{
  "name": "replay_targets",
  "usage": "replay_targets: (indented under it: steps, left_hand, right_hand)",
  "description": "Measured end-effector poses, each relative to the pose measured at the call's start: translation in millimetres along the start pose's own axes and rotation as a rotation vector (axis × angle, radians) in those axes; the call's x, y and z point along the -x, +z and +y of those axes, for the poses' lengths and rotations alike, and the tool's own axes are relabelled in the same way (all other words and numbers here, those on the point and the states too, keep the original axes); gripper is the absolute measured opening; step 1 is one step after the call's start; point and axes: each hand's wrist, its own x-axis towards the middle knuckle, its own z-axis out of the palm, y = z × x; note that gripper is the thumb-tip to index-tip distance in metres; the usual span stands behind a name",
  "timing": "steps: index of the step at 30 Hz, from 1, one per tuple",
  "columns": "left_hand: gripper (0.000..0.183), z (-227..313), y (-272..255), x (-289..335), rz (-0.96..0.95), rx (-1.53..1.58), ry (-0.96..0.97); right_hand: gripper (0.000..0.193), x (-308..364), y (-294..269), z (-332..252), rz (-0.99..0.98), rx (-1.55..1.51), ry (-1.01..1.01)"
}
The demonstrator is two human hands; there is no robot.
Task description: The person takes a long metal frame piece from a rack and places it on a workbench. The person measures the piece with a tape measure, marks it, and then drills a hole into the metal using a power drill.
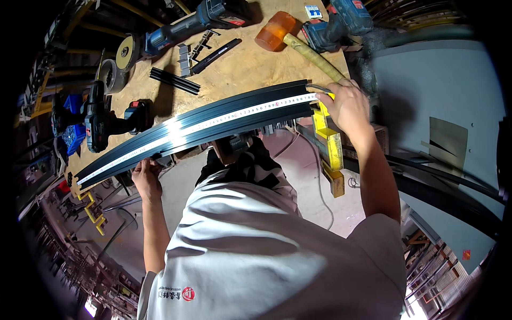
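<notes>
Tabletop [240,69]: wooden sheet, carrying every item listed below.
Dark metal profile [213,120]: long, lying along the near edge of the tabletop, spanning between both hands.
Tape measure [224,116]: white blade stretched flat along the profile's top face.
Left hand [145,176]: at the profile's left end, fingers curled under its near edge, gripping it.
Right hand [346,104]: at the profile's right end, closed over the tape and the profile.
Yellow clamp [328,141]: just below the right hand.
Rubber mallet [277,31]: orange head, well behind the profile.
Cordless drill [98,120]: near the left end.
</notes>
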Motion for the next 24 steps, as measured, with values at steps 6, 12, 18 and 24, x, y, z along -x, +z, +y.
replay_targets:
  steps: [6, 12, 18, 24]
  left_hand:
    - [0.016, 3.1, 16.0, 11.5, 0.082, -0.311, 0.231]
    - [0.033, 0.2, 44.2, 24.5, -0.023, -0.994, 0.778]
    - [0.051, 2.7, 74.0, 35.3, -0.113, -1.388, 0.958]
    - [0.055, 4.5, 73.7, 37.4, -0.145, -1.448, 0.924]
  right_hand:
    - [0.032, 3.6, 11.1, 6.4, 0.128, 0.017, -0.07]
    - [0.03, 4.7, 14.6, 7.9, 0.147, 0.022, -0.092]
    - [0.028, 3.8, 13.2, 10.1, 0.158, -0.009, -0.125]
    - [0.029, 4.0, 10.2, 16.7, 0.131, -0.018, -0.152]
